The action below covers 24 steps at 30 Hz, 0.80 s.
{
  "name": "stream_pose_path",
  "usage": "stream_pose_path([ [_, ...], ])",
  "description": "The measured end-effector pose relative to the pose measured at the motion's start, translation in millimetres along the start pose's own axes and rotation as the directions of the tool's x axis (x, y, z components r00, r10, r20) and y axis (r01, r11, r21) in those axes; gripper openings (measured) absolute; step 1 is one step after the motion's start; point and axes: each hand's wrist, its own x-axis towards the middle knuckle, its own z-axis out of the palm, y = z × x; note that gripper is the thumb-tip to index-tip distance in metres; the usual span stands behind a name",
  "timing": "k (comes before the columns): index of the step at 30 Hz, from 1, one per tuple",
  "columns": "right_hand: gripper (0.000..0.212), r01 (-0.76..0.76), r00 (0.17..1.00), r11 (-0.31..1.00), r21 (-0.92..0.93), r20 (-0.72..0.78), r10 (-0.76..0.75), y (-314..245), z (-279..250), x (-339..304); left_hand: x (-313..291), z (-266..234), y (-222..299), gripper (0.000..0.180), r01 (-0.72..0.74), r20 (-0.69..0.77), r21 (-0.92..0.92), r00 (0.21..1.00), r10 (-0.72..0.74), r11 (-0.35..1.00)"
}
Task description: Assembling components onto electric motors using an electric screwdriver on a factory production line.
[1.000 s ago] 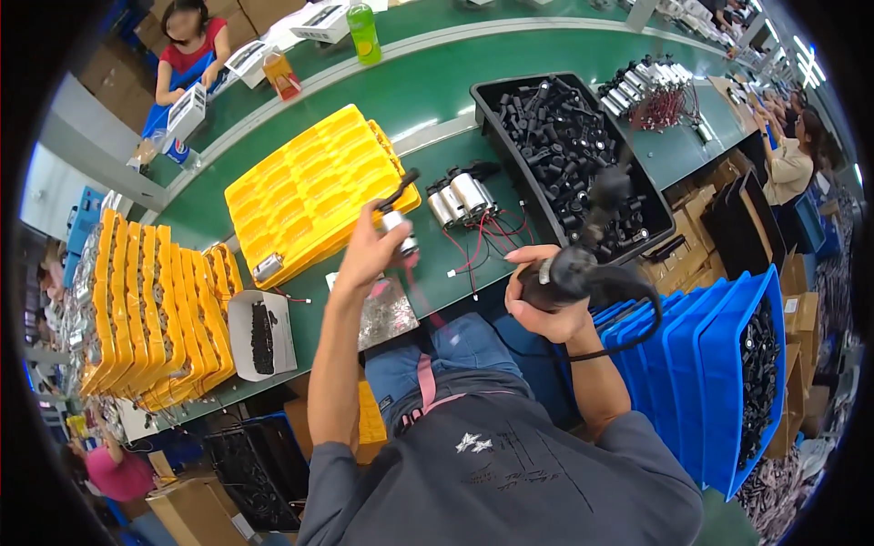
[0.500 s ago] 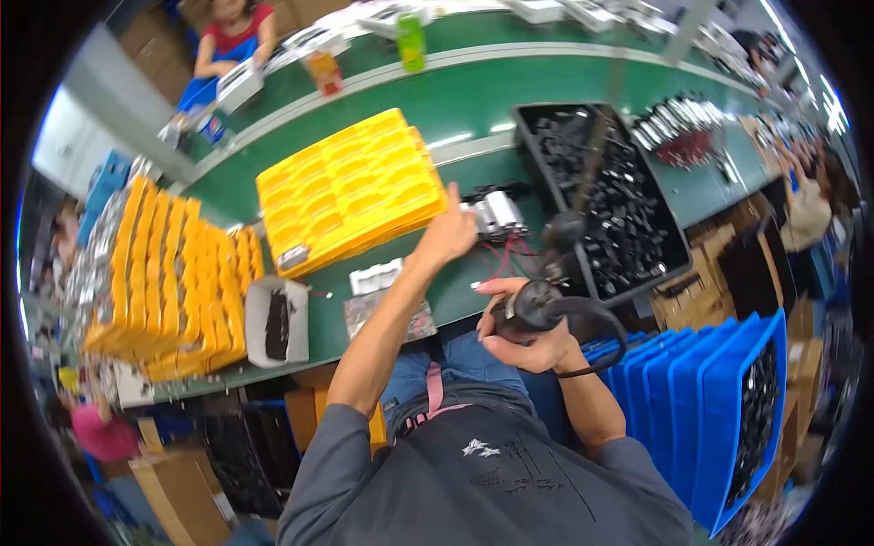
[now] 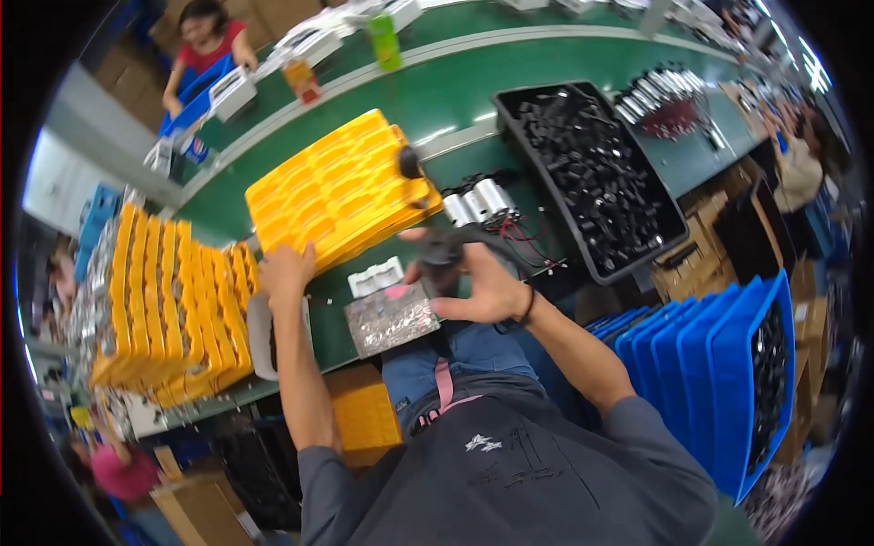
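My left hand (image 3: 287, 275) is at the near left corner of the yellow moulded tray (image 3: 337, 187), fingers bent over its edge; whatever they grip is hidden. In my right hand (image 3: 492, 289) is a black cylindrical hand tool (image 3: 443, 255), blurred, with fingers curled round it and a dark cable behind. Below the tool lies a flat silvery block (image 3: 391, 323), beside a white notched holder (image 3: 375, 278). Several silver cylindrical motors (image 3: 482, 202) with red and black wires lie past the right hand.
A black bin (image 3: 596, 182) of small black parts stands at right. Stacked yellow trays (image 3: 168, 309) and a white box (image 3: 262, 337) are at left. Nested blue bins (image 3: 710, 382) stand by my right arm. A dark round object (image 3: 409, 164) overlaps the tray's right side.
My left hand has moved from the motors to the tray's near left corner, covering the silver cylinder there. My right hand has carried the black tool left and up, over the silvery block.
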Motion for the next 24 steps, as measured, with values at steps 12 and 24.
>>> stream_pose_path([
  [12, 0.063, 0.031, 0.998, 0.871, -0.49, 0.066, 0.002, 4.4, -12.5, 41.5, 15.6, 15.6, -4.8, 0.057, -0.056, 0.031, 0.082, 0.998, 0.054, 0.995],
  [24, 0.04, -0.364, 0.771, 0.578, -0.73, -0.584, -0.253, -27.9, -171.3, -9.6, 50.8, 17.6, -93.6, 0.046, -0.176, -0.259, -0.653, 0.966, 0.001, 0.736],
])
